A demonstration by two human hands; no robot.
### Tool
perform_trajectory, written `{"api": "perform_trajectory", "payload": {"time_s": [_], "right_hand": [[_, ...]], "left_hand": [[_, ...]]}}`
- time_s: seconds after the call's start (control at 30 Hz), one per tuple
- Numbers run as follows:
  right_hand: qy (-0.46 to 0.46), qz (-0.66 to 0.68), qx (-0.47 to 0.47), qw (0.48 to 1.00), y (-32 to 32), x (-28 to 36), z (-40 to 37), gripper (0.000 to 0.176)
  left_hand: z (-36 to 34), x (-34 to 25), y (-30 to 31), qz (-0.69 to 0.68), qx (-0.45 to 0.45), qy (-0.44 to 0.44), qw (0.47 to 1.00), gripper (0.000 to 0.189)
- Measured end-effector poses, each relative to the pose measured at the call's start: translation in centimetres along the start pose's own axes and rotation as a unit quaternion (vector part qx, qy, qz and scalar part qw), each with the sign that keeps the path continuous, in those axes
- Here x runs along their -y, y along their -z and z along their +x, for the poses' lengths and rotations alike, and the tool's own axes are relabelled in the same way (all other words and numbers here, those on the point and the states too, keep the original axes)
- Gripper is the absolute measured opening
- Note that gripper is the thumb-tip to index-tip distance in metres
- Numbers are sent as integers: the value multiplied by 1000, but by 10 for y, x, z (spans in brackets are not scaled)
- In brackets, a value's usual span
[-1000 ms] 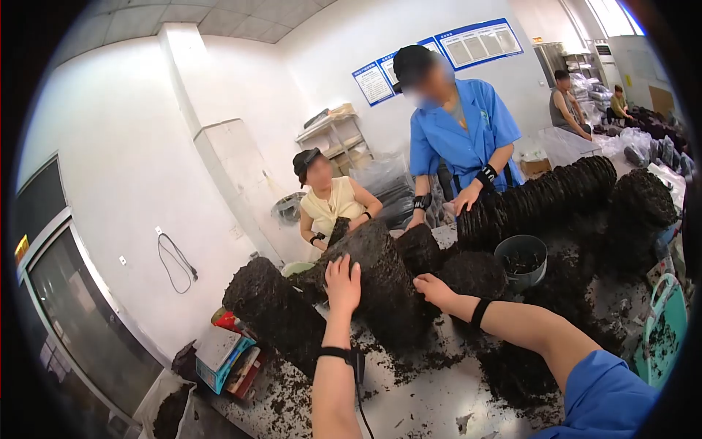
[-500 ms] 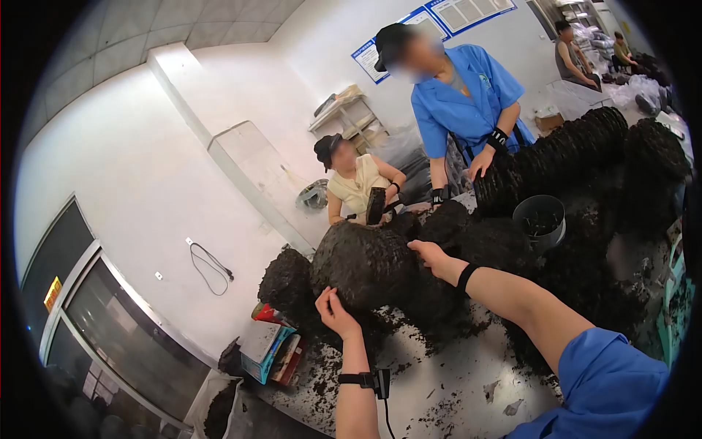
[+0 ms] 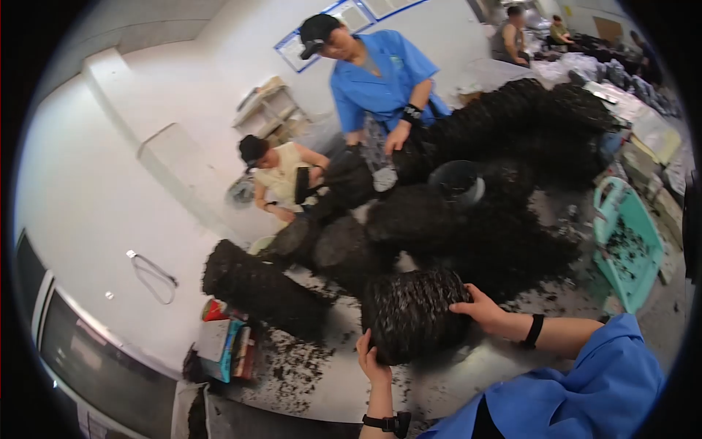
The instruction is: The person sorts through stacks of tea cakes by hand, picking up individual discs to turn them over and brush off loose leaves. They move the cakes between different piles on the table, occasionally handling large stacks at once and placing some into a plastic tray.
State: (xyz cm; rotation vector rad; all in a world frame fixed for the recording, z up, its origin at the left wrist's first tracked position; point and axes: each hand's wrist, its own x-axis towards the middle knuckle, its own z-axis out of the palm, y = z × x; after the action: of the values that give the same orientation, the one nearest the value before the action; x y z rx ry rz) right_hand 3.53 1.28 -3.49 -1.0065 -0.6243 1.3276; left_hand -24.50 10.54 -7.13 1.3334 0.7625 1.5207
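A thick dark stack of thin layered sheets is held between my two hands, low over the near part of the metal table. Its left end rests against my left hand, fingers bent along the edge. At the right end my right hand grips the stack with the thumb on top. Just beyond lie more dark rounded bundles and a long dark roll to the left. Loose dark flakes are heaped to the right.
A grey bucket stands mid-table. On the right is a green basket with dark scraps. Boxes sit at the left edge. A co-worker in blue and one in cream are across the table.
Both hands have drawn back toward me, with the layered stack now between them, nearer the table's front. The view has turned right, and the blue-shirted co-worker's head is bent lower.
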Motion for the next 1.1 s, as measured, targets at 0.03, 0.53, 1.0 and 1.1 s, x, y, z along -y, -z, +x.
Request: {"api": "perform_trajectory", "payload": {"time_s": [0.03,0.53,1.0,1.1], "right_hand": [[17,-34,-18,999,8,0,-27,72],[77,-212,19,974,97,-1,-112,78],[-233,311,102,916,94,-79,-92,47],[-263,280,23,923,126,-74,-103,41]], "left_hand": [[-10,12,-2,-54,23,12,998,48],[-104,-8,-47,-85,111,266,954,72],[-72,-145,-137,482,307,-186,799,68],[-66,-134,-170,438,399,-198,781,59]]}}
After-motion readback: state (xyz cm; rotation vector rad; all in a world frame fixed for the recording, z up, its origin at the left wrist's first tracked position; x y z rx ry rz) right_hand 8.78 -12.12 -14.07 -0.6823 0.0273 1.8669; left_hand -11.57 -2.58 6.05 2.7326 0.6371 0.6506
